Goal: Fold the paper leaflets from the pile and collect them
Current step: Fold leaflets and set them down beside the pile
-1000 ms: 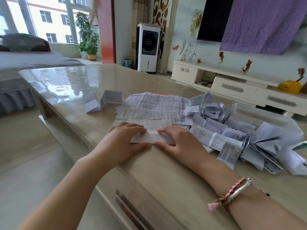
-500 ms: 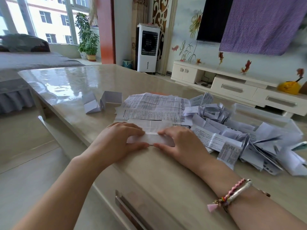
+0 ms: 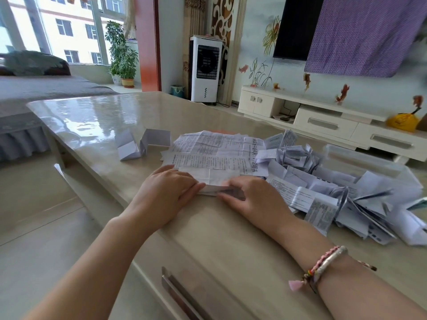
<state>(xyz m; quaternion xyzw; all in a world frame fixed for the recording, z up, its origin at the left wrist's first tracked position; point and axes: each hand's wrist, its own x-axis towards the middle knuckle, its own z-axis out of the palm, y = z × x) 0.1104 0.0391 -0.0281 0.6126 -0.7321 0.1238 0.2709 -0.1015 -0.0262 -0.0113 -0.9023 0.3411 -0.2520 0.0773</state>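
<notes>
Two folded leaflets (image 3: 143, 144) had been stood apart toward the left part of the table (image 3: 92, 116). Near the front edge, the left hand (image 3: 166, 192) was laid flat, fingers straight, on the left end of a narrow folded strip (image 3: 213, 190); nothing was gripped, only pressed. The strip was the near part of a leaflet (image 3: 217, 175) lying just in front of the flat printed sheets (image 3: 219, 151). Its right end was pressed by the right hand (image 3: 251, 197), though whether the thumb was tucked beneath could not be told. The paper was judged thin, light, limp and easily torn or slid on the glossy top, best held at the ends of the crease. A loose pile (image 3: 346, 188) was heaped toward the right edge
</notes>
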